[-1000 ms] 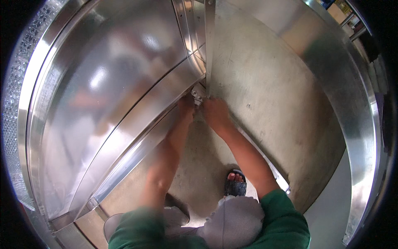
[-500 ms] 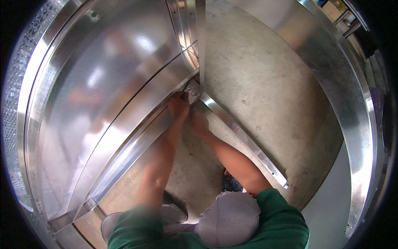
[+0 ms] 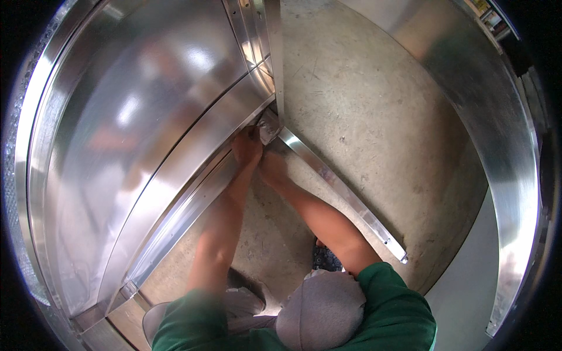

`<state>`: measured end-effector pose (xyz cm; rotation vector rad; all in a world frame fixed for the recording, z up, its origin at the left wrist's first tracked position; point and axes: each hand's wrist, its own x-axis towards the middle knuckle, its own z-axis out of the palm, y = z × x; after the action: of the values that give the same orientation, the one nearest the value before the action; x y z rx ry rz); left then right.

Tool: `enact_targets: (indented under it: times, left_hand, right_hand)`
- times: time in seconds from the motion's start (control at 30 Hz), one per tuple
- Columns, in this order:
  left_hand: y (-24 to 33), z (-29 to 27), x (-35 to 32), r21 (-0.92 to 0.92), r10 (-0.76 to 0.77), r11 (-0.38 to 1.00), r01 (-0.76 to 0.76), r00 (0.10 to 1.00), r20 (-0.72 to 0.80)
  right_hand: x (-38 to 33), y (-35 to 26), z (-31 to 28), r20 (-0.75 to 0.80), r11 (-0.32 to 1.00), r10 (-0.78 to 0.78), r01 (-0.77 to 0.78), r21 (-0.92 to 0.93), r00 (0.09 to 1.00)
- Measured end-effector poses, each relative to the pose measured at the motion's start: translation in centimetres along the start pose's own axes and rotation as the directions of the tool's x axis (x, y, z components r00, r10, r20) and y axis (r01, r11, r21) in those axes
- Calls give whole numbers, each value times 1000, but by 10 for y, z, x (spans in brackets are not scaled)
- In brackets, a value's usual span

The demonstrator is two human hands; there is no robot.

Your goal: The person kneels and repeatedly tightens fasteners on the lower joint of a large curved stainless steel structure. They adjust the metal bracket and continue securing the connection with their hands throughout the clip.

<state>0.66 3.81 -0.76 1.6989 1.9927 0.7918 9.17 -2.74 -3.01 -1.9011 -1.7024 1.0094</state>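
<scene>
Right hand (image 3: 273, 168) has slid off the bar's (image 3: 345, 193) upper end since a second ago, now just below the left hand (image 3: 247, 147), curled at the corner plate (image 3: 269, 126). Grips? Too blurry, can't tell. Steel frame (image 3: 181, 162) crowds the left; floor's (image 3: 380, 117) open right.

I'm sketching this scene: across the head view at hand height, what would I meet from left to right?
Bubble wrap, shiny metal panel, left hand, right hand, slim metal bar, far-right metal panel.
</scene>
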Motion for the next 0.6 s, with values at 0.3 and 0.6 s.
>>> enact_targets:
  times: [0.3, 0.6]
  left_hand:
    - [1, 8, -1, 119, 155, 982, -146, 986, -68]
    - [3, 8, 3, 105, 201, 976, -189, 973, -116]
  right_hand:
    - [-2, -2, 9, -5, 997, 47, -46, 68, 999]
    - [-4, 12, 23, -61, 958, -21, 38, 284, 998]
